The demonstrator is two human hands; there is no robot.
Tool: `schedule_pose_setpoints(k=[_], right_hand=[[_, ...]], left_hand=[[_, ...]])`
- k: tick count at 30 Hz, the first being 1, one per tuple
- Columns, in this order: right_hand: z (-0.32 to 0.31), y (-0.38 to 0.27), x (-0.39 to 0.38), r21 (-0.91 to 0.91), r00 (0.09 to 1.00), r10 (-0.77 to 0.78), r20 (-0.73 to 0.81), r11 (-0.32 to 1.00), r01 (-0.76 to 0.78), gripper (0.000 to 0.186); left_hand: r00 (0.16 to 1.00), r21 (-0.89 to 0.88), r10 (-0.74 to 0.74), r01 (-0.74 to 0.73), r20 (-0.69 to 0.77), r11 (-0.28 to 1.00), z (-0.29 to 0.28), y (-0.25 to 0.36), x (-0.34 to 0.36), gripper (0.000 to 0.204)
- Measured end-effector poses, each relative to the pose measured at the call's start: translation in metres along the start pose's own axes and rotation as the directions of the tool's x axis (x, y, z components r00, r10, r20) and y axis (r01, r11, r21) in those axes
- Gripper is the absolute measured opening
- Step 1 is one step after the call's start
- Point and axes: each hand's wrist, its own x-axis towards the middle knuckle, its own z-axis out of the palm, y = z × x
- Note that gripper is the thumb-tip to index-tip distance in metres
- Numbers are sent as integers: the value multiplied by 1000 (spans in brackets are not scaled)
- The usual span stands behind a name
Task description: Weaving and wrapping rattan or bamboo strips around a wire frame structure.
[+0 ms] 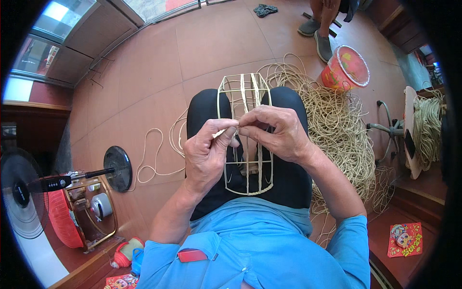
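Note:
A pale wire-like basket frame (267, 189) rests across my black-clad thighs, with cream cord wrapped along some of its bars. My left hand (204, 153) is closed over the frame's middle, thumb and forefinger pinching a cream cord (219, 133). Thumb and fingertips of my right hand (279, 131) meet the left fingertips at the same cord, pinching it from the other side. The exact spot where the cord passes between the fingertips is mostly hidden.
A large heap of tan cord (337, 139) lies on the tiled floor at my right, near a red bucket (332, 72). A loose strand trails left toward a standing fan's base (118, 168). A wheeled chair (410, 135) holds more cord. Another person's shoes (324, 46) are at the far right.

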Motion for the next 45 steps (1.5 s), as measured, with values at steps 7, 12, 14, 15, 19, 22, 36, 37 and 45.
schedule_pose_setpoints(k=[7, 12, 14, 15, 19, 22, 36, 37, 45], right_hand=[[6, 10, -4, -59, 994, -90, -62, 995, 86, 12], [4, 5, -3, -118, 996, -78, -36, 990, 73, 11], [6, 7, -4, -102, 995, -86, -47, 992, 81, 11], [6, 7, -4, -88, 994, -94, -60, 992, 88, 11], [6, 6, -4, -112, 994, -97, -51, 990, 91, 11], [6, 5, -4, -127, 995, -92, -45, 988, 86, 11], [1, 7, -5, -95, 996, -83, 25, 992, 85, 16], [0, 7, -5, -96, 996, -84, 25, 992, 86, 16], [-7, 2, -1, -69, 993, -1, 121, 998, 9, 16]], left_hand=[[970, 377, 241, -218, -13, 900, -12, 10, 13, 28], [958, 586, 247, -284, 144, 759, -29, 29, 24, 56], [970, 596, 189, -244, 154, 765, -29, 31, 26, 63], [980, 554, 106, -183, 168, 812, -28, 34, 28, 64], [971, 441, -130, 28, 202, 897, -29, 34, 35, 63], [975, 440, -94, -3, 199, 898, -25, 29, 41, 59], [918, 525, 161, -344, 362, 778, -20, 31, 49, 30], [915, 529, 139, -338, 379, 778, -21, 32, 49, 28], [918, 408, 46, -220, 395, 886, -26, 24, 46, 29]])
